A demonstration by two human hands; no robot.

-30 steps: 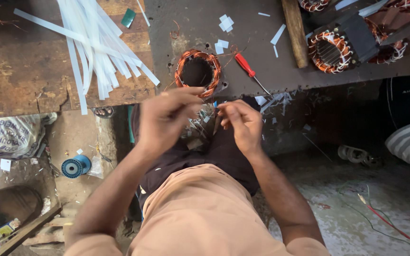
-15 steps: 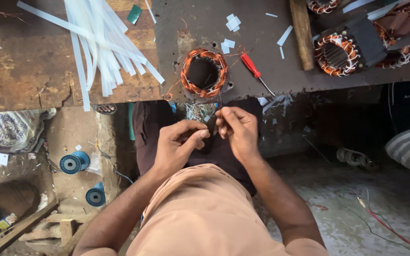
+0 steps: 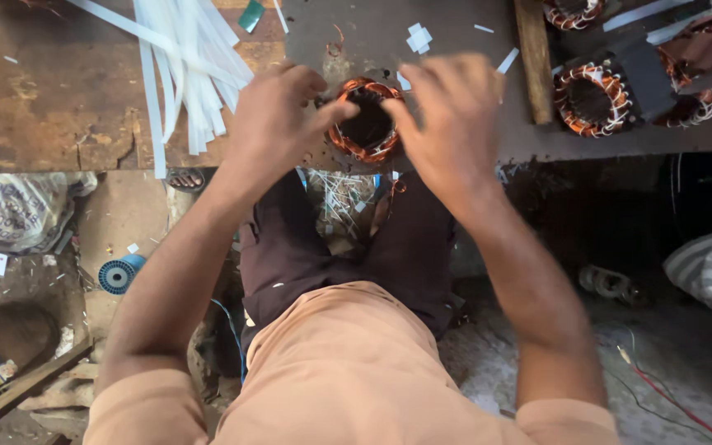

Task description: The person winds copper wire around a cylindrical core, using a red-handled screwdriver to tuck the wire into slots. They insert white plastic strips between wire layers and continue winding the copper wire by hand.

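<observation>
Stator: a copper-wound ring (image 3: 366, 120) with a dark open bore, lying flat near the front edge of the surface (image 3: 455, 140), between both hands.
Left hand: (image 3: 278, 115) curled over the ring's left side, thumb reaching onto the top of the winding; its grip looks pressed onto the coil, though blur makes the exact contact hard to read.
Right hand: (image 3: 455, 115) fingers spread and bent over the ring's right rim, touching it; motion blur hides whether they pinch anything.
Handling: probably heavy and rigid in its iron core, while the thin enamelled wire is soft and easily nicked or pulled loose. Best held by the outer core, on opposite sides, not by the wire loops.
Nearby: white strips (image 3: 183, 66) lie fanned on the wooden board to the left; more stators (image 3: 591, 99) sit to the right; a blue spool (image 3: 117, 274) lies on the floor.
</observation>
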